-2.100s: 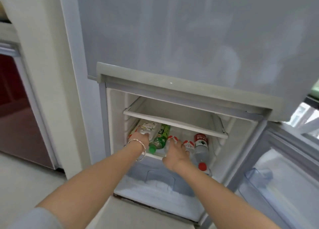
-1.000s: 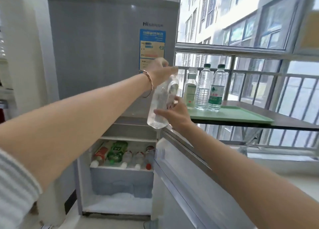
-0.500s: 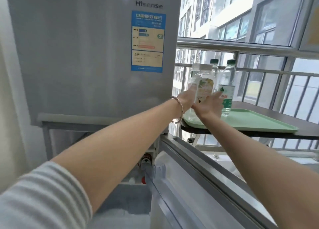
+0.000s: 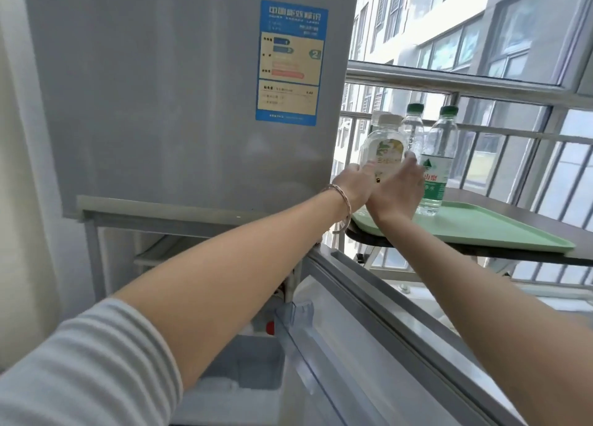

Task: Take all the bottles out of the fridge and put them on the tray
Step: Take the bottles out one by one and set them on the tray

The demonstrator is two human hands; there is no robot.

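Observation:
A clear bottle with a white cap and a yellow-green label (image 4: 385, 146) stands upright at the left end of the green tray (image 4: 481, 230). My left hand (image 4: 353, 185) wraps its lower left side and my right hand (image 4: 398, 191) presses against its lower right side. Two green-capped water bottles (image 4: 438, 159) stand just behind it on the tray, and another white cap (image 4: 376, 117) peeks out behind. In the open lower fridge compartment only a red cap (image 4: 270, 327) shows; my left arm hides the rest.
The grey fridge (image 4: 160, 88) rises at the left. Its lower door (image 4: 385, 329) is swung open under my arms. The tray rests on a dark table (image 4: 561, 230) by a railed window (image 4: 481, 85).
I lifted the labelled bottle from the fridge shelf, carried it up and right, and it now stands at the tray's left end between both hands.

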